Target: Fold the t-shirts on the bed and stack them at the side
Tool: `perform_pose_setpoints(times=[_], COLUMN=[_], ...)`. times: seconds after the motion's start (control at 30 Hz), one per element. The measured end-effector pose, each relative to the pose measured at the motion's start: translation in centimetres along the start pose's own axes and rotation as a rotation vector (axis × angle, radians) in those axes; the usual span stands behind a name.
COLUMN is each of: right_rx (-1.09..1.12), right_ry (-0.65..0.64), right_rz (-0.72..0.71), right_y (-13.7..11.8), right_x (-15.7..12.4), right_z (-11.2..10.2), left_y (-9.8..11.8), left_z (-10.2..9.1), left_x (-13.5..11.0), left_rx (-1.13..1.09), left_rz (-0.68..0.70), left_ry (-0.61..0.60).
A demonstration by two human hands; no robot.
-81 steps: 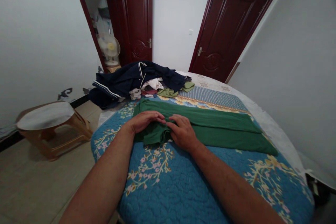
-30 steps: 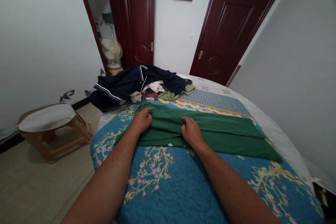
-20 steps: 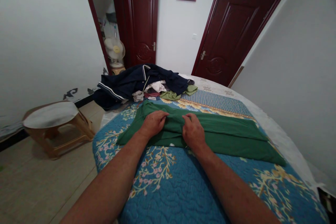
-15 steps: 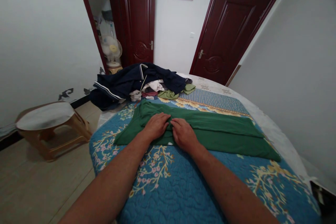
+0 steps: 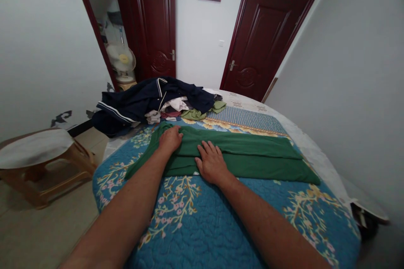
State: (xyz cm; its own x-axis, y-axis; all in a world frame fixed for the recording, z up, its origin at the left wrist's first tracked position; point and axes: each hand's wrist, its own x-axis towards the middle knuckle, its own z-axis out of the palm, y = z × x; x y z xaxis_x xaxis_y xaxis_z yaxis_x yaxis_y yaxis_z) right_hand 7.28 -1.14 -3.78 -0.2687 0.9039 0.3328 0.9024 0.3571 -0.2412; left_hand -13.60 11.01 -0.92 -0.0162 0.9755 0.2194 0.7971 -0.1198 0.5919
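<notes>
A green garment (image 5: pixel 252 166), folded into a long strip, lies crosswise on the bed-like quilted cover. A small white mark shows at its near edge. My left hand (image 5: pixel 171 138) is on the garment's left part, with its fingers curled together against the cloth by a bunched patch. My right hand (image 5: pixel 212 163) lies flat near the middle of the strip, palm down and fingers spread. Between the two hands the cloth is mostly smooth. A lengthwise fold line runs along the strip to its right end.
The blue flowered quilted cover (image 5: pixel 202 227) lies over a round-edged table. Beyond the garment is a heap of clothes with a navy jacket (image 5: pixel 135 103) on top. A brown stool (image 5: pixel 41 164) stands at left. A fan (image 5: pixel 121 59) is by the doorway.
My left hand has moved left along the garment, away from my right hand. The right hand has flattened, and the rumpled cloth between them is smoother. The view has shifted slightly right.
</notes>
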Motion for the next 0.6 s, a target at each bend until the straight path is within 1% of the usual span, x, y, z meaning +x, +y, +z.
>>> perform_pose_setpoints(times=[0.1, 0.23, 0.3, 0.37, 0.43, 0.47, 0.5, 0.53, 0.57, 0.6], right_rx=[-0.028, -0.056, -0.059, -0.055, -0.047, -0.044, -0.044, -0.047, -0.052, -0.059], right_ry=[-0.061, -0.131, -0.141, -0.131, -0.114, -0.104, -0.094, -0.085, -0.077, -0.073], right_rz=[0.038, 0.083, 0.097, 0.097, 0.091, 0.093, 0.103, 0.123, 0.15, 0.182], right_y=[-0.3, -0.6, -0.8, -0.9, -0.9, -0.9, -0.8, -0.7, -0.5, -0.3], right_x=[-0.1, -0.2, -0.2, -0.2, -0.2, -0.1, -0.1, -0.1, 0.0, 0.0], right_z=[-0.5, -1.1, -1.2, -1.3, -1.4, -1.4, -1.4, -1.5, -1.5, -1.5], left_y=[-0.2, 0.1, 0.8, 1.6, 2.4, 2.8, 3.0, 3.1, 3.0, 2.9], left_z=[0.0, -0.1, -0.3, -0.3, 0.0, 0.3, 0.8, 1.3, 1.9, 2.3], left_x=[0.1, -0.5, -0.8, -1.0, -1.2, -1.2, -1.3, -1.3, -1.2, -1.1], left_rx=[0.075, 0.302, 0.368, 0.382, 0.353, 0.341, 0.339, 0.348, 0.366, 0.389], left_rz=[-0.005, 0.011, 0.085, 0.226, 0.394, 0.463, 0.503, 0.51, 0.485, 0.428], left_ry=[0.048, 0.071, 0.103, 0.134, 0.09, 0.043, -0.01, -0.062, -0.105, -0.138])
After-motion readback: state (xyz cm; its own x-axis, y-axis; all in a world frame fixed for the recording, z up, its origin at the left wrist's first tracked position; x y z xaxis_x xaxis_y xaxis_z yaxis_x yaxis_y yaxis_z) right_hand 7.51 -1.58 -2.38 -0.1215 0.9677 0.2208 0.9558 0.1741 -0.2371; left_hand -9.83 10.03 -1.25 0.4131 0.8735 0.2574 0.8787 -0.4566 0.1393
